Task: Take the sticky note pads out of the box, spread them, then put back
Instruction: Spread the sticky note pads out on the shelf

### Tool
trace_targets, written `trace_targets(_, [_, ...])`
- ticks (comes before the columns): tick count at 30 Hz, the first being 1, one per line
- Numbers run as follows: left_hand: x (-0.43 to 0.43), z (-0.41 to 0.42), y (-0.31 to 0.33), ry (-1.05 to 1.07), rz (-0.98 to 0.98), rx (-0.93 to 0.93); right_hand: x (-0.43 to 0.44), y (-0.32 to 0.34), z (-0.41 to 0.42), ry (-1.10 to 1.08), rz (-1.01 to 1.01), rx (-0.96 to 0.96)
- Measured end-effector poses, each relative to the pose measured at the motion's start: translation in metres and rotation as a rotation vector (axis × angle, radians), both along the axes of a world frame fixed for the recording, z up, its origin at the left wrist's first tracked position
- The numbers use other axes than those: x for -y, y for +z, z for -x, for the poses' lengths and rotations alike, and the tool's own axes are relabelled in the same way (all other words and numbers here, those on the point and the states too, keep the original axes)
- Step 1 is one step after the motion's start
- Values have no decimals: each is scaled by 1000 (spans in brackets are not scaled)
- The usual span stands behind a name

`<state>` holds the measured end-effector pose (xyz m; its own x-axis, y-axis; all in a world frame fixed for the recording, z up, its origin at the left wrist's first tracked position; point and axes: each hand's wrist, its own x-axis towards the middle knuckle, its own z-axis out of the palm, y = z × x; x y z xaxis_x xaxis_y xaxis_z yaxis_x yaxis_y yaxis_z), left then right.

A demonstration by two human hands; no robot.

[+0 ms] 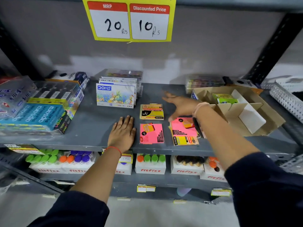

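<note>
My left hand (pixel 123 133) lies flat and empty, steadying me on the shelf (pixel 91 128), while my right hand (pixel 178 105), open-fingered, hovers over the spread pads (pixel 151 133) near the box (pixel 242 112).

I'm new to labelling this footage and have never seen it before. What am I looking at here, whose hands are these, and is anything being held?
One picture, from a camera worn on a person's head, looking down at a grey shop shelf. The left hand lies flat on the shelf, empty. The right hand hovers open above the sticky note pads, holding nothing. Spread out are a yellow pad, a pink pad and a small pink and yellow pile. The cardboard box at right has dividers and still holds a green pack.
</note>
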<state>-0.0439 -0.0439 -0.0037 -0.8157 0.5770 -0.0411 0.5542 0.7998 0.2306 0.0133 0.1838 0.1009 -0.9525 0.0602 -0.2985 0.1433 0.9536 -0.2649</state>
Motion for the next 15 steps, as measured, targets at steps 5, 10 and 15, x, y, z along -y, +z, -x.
trace_targets(5, [0, -3, 5, 1, 21, 33, -2, -13, -44, 51, -238, 259])
trace_targets(10, [1, -5, 5, -6, 37, 42, -1, -19, -55, 1, -205, 119])
trace_targets(15, [1, -5, 5, -2, 16, 29, 0, -8, -55, -35, -93, -33])
